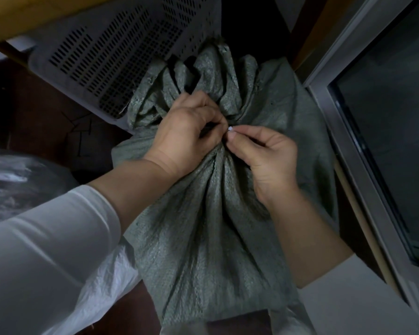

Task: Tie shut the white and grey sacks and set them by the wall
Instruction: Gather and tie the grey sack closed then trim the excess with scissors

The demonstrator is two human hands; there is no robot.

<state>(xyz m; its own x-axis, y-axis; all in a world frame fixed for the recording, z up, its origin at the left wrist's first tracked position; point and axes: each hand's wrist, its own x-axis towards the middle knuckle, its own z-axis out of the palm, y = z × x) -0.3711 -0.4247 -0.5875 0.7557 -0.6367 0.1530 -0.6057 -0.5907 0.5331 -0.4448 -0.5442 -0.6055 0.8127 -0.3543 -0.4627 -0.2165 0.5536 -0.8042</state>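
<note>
Grips the neck of the grey sack [203, 226] with the left hand [189, 131], pinches a white tie end [230, 128] with the right hand [264, 155]. Just beyond the grip, perforated crate [111, 56]; right of it, window frame [348, 141]. Rest of tie hidden under fingers

— Worn on the arms?
— White long sleeves, softly creased: left sleeve [46, 238] at eight o'clock, right sleeve [353, 303] at five o'clock.
— Beyond the cuffs?
— Bare forearms, bare left hand [186, 136] and right hand [269, 158].
</note>
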